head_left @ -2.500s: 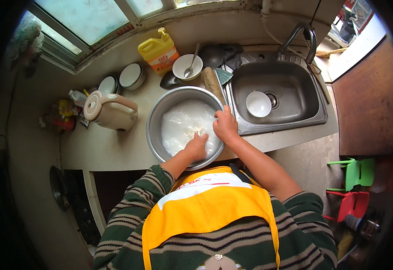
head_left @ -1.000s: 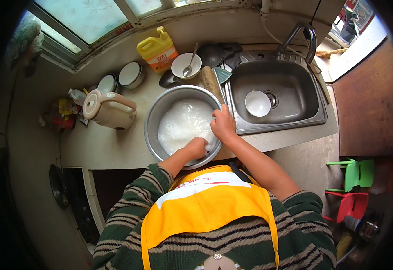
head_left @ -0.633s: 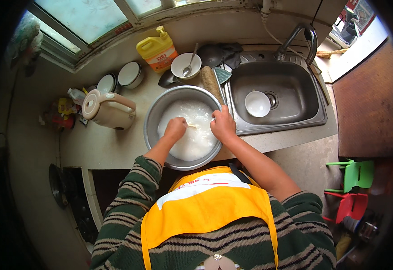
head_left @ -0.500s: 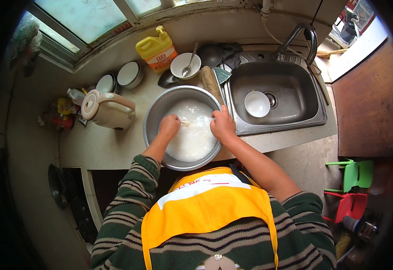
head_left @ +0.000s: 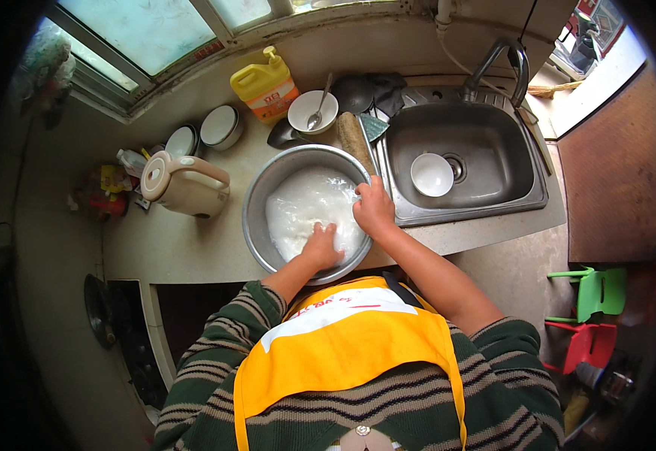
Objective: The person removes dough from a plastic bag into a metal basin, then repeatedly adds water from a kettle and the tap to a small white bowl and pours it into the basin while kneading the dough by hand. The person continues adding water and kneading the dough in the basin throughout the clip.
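We cannot see the left hand's (head_left: pixel 320 248) fingertips, sunk in the bowl's (head_left: pixel 262 197) white mass (head_left: pixel 305 207)

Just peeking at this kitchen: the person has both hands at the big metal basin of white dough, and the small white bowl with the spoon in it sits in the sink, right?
Not quite. The head view shows the white bowl in the sink is empty; the bowl with the spoon stands on the counter by the yellow jug. The rest holds: the left hand presses the white dough, and the right hand is at the metal basin's rim.
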`<state>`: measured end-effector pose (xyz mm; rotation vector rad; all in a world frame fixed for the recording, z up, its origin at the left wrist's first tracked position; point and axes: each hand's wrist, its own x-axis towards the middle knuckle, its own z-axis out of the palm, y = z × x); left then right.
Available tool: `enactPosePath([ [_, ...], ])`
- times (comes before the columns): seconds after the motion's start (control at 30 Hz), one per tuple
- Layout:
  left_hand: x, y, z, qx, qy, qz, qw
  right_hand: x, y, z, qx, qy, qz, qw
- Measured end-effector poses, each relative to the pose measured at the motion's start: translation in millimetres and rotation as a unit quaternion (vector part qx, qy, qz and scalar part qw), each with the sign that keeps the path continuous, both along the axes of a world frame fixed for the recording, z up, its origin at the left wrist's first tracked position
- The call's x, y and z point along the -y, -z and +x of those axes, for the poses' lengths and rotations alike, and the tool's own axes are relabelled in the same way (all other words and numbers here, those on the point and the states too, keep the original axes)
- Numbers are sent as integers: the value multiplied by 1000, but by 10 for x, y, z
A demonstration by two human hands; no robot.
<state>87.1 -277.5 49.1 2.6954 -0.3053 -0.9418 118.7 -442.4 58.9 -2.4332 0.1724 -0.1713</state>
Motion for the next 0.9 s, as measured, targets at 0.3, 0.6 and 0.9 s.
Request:
enactPosePath([
  [0.3,-16,203,54,-14,105,-91,990,11,-20,-11,-13,-4,0,1000],
  [0.6,-492,86,687,185,-34,-89,978,6,-13,-11,-10,-4,7,1000],
  [0.9,-611,216,1138,98,-136,-1,986,-4,-52,-20,-17,1,14,1000],
])
